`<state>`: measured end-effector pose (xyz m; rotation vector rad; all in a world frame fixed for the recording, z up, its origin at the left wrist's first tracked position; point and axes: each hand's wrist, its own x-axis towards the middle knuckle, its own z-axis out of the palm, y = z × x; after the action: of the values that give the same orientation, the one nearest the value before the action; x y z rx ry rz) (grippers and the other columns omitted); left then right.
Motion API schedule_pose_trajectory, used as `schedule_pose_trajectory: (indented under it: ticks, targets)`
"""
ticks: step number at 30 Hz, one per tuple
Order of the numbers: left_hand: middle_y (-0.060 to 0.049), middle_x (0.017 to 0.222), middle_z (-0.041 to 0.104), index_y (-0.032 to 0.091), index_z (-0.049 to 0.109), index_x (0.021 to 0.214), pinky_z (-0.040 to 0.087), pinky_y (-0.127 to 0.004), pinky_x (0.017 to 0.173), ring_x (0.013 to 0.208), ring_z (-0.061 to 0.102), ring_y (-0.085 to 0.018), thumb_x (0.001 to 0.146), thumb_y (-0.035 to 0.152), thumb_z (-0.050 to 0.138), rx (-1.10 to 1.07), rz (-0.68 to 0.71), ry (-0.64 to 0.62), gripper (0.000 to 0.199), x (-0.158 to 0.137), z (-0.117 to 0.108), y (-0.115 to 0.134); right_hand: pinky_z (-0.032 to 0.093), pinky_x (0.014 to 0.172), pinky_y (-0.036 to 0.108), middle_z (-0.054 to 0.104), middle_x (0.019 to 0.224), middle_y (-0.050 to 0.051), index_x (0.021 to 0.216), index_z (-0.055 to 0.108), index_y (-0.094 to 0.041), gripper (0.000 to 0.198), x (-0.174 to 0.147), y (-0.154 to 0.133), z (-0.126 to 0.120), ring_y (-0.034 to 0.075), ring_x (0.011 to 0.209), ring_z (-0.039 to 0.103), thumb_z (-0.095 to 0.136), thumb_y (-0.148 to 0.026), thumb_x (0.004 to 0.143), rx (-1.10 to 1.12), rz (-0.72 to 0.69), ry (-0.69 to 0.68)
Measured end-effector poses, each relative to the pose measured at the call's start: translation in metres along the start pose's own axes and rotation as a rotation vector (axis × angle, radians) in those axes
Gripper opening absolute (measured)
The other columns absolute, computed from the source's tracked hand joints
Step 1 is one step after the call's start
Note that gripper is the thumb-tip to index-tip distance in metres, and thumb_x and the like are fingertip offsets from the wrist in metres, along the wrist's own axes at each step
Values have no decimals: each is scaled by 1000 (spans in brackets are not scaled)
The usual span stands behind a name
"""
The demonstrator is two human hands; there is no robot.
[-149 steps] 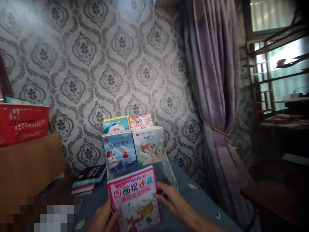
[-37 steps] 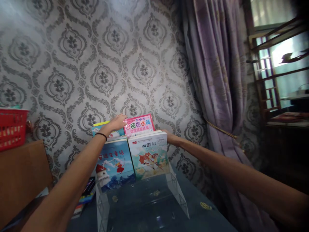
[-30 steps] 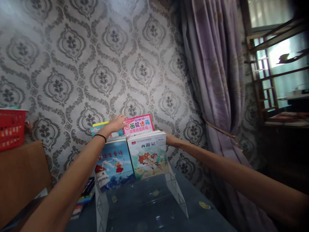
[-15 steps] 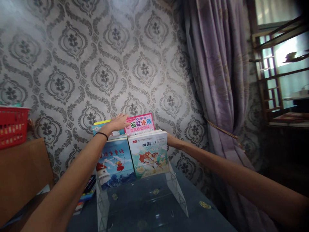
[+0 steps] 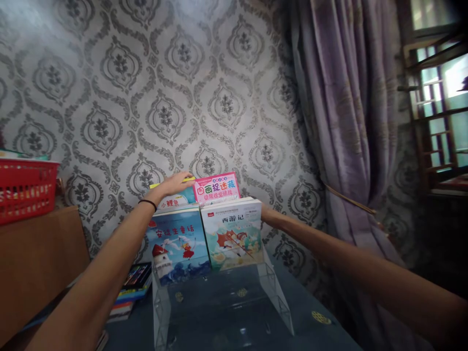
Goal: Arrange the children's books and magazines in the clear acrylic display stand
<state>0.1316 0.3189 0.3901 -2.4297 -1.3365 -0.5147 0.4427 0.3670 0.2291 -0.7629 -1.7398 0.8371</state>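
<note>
My left hand (image 5: 176,184), wearing a dark band at the wrist, lies over the top edge of a blue book with a yellow top (image 5: 174,201) in the back row. Its fingers are stretched out towards a pink picture-puzzle book (image 5: 218,187). My right hand (image 5: 265,214) is at the right side of a white storybook (image 5: 234,234); its fingers are hidden behind that book. A blue fairy-tale book (image 5: 179,246) stands left of the white one. All these books stand upright in a clear stepped plastic rack (image 5: 278,292).
The rack is on a dark table cover (image 5: 310,336) with gold spots. Left of it lies a stack of books (image 5: 133,287). A red basket (image 5: 29,190) sits on a cardboard box (image 5: 44,248). Patterned wall behind; a purple curtain (image 5: 340,122) hangs at right.
My left hand has shifted slightly off the pink book's left side, so more of both back books' titles show. The whole view has swung a little to the left.
</note>
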Motion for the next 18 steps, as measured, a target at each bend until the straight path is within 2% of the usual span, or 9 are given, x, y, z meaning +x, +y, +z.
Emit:
schedule_pose_trajectory:
  ticks: [4,9,15,18]
  targets:
    - [-14,148,52,17,47,141,39,-39,110,131,51,-29,85,53,50,28,3,-59,67,-1,2,-3,46,57,30,69,63,3,75,71,-13,24,0,-5,1,19,61,56,72,-31,58,66,62,42]
    - [-14,147,51,18,46,142,38,-39,109,133,48,-31,82,51,56,78,-35,-61,69,3,5,-3,43,51,26,69,61,3,79,70,-14,24,3,-11,4,17,55,57,74,-26,57,171,123,38]
    - [-11,131,60,19,56,125,44,-36,100,120,55,-28,77,47,62,84,-32,31,56,10,9,-5,46,51,26,69,59,4,75,68,-14,17,8,-9,9,16,52,57,71,-21,60,276,161,37]
    - [-8,116,66,20,59,111,48,-35,87,104,60,-27,75,47,63,66,-50,20,45,9,3,-3,49,55,27,73,65,6,79,70,-14,22,8,-12,11,18,56,61,72,-20,58,303,157,16]
